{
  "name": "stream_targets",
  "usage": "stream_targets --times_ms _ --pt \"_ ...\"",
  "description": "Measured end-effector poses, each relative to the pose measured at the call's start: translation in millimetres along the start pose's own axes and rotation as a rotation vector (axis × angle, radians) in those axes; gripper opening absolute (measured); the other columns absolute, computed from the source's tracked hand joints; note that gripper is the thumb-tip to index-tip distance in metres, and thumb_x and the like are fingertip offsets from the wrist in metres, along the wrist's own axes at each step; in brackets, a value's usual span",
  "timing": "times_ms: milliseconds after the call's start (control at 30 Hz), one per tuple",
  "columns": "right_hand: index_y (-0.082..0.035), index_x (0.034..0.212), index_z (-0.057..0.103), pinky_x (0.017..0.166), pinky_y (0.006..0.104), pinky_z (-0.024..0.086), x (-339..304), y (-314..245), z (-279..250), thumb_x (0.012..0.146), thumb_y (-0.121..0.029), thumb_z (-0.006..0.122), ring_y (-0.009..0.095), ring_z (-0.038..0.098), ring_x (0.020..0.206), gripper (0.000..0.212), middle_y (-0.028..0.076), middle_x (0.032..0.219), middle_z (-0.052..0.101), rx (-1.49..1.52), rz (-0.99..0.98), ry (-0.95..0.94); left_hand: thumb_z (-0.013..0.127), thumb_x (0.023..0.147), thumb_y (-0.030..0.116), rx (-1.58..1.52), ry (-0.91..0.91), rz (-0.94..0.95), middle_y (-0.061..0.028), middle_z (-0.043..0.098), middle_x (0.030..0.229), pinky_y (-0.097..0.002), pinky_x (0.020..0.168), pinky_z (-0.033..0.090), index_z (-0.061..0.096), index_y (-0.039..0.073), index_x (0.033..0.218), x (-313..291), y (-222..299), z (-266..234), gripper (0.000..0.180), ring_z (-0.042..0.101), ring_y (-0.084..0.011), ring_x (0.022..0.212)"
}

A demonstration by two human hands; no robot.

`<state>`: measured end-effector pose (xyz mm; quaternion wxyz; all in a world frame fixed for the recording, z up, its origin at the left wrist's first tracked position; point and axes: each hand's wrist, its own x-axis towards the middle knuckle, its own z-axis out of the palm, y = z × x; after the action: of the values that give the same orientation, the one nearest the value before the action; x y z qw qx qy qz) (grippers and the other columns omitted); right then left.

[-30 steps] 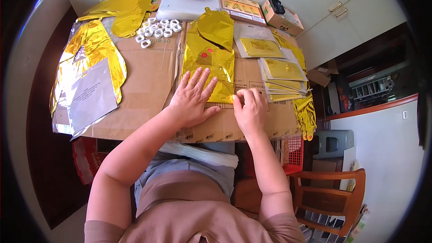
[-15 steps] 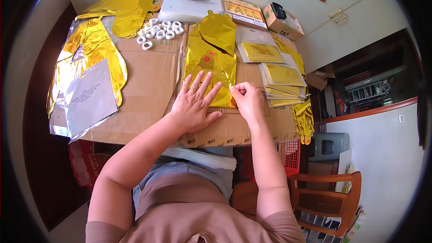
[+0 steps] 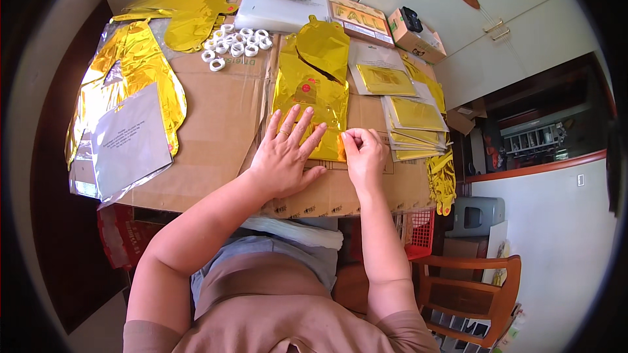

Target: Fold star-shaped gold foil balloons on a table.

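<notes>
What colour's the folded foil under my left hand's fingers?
Shiny gold; the folded foil shows best in the head view.

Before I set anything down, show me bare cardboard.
Widest: the cardboard between the grey sheet and left hand, below the white rings; a smaller strip right of the right hand, below the gold packets. Crowded: the far edge, by boxes.

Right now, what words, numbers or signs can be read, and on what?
I won't copy wording.
Flat box: large golden letters, readable.
Cardboard: green print, partly readable; edge marks too small.
Grey sheet: dark lines, too small.
Gold foil: red mark, too small.
Red item below: letters, too blurred.
</notes>
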<state>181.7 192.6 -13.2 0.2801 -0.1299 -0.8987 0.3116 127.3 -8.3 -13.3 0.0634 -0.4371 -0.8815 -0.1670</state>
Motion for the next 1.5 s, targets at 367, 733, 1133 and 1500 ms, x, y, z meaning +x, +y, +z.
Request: stream_targets --times_ms 367,733,1133,1500 --pt "-0.010 0.097 0.070 0.083 0.0436 0.044 -17.4 -10.3 -18.9 0.090 -0.015 0.071 0.025 0.064 0.089 0.009 0.003 0.094 0.068 -0.266 -0.283 0.103 0.047 0.096 0.063 0.041 -0.006 0.003 -0.0221 0.027 0.163 -0.0615 0.123 0.008 0.037 0.020 0.157 0.2 0.2 0.9 0.075 0.017 -0.0435 0.153" --pt "-0.006 0.119 0.067 0.104 0.0542 0.039 -57.0 -17.2 -27.9 0.091 -0.018 0.068 0.032 0.059 0.112 0.030 0.016 0.123 0.062 -0.411 -0.384 -0.070 0.048 0.096 0.063 0.060 0.026 0.026 -0.0237 0.030 0.161 -0.0602 0.123 0.009 0.039 0.019 0.156 -0.3 -0.8 3.7 0.075 0.021 -0.0445 0.152" --pt "-0.005 0.119 0.067 0.105 0.0524 0.039 -56.4 -16.6 -29.1 0.088 -0.016 0.070 0.031 0.059 0.112 0.034 0.016 0.123 0.063 -0.444 -0.386 -0.091 0.057 0.095 0.042 -0.025 -0.151 0.483 -0.0152 0.037 0.161 -0.0520 0.124 0.022 0.041 0.008 0.153 34.0 12.6 -15.4 0.070 0.032 -0.0311 0.150" --pt "-0.004 0.124 0.067 0.106 0.0536 0.039 -59.7 -16.7 -31.6 0.088 -0.018 0.070 0.031 0.058 0.115 0.038 0.016 0.128 0.062 -0.469 -0.373 -0.142 0.046 0.100 0.055 -0.030 -0.114 0.437 -0.0108 0.037 0.162 -0.0515 0.124 0.020 0.039 0.009 0.155 38.8 -4.8 1.1 0.072 0.031 -0.0310 0.151"
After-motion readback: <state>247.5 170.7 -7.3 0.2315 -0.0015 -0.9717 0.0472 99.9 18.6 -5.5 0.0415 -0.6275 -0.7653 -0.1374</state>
